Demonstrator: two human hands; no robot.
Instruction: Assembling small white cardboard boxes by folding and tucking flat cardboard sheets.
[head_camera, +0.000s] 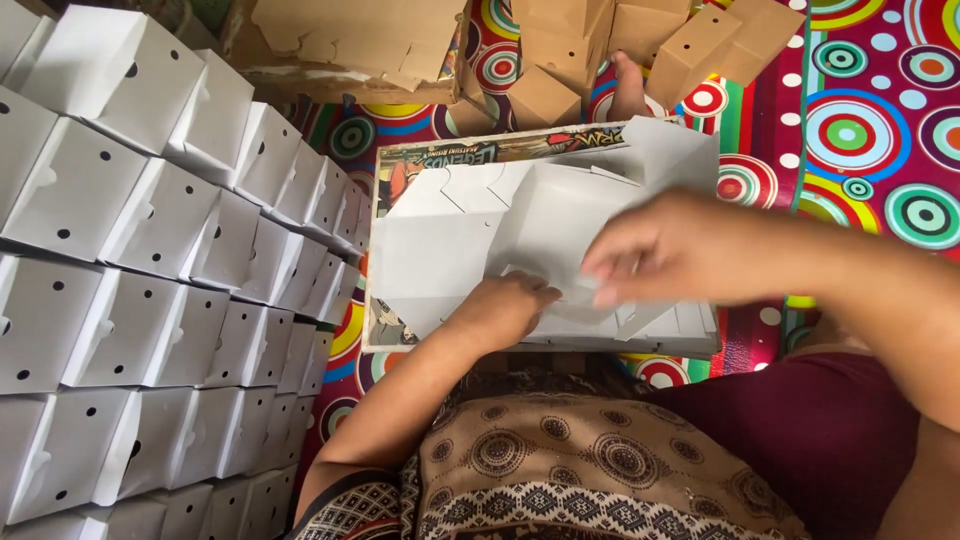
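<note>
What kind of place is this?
Probably a home floor used for box folding: a bright circle-patterned mat, rows of folded white boxes, and brown boxes stacked beyond.

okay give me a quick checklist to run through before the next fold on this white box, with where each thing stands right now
1. Left hand pressing on the box blank: ok, it rests on the lower edge.
2. Right hand gripping a flap: cannot tell, it is blurred in motion.
3. Blank backed by the board underneath: ok, it lies on the board.
4. Flat blanks under the one in hand: ok, layered edges show at the bottom right.
5. Folded boxes clear of the work: ok, they stand in rows to the left, apart from the board.
6. Brown boxes out of the way: ok, they lie beyond the board.
</note>
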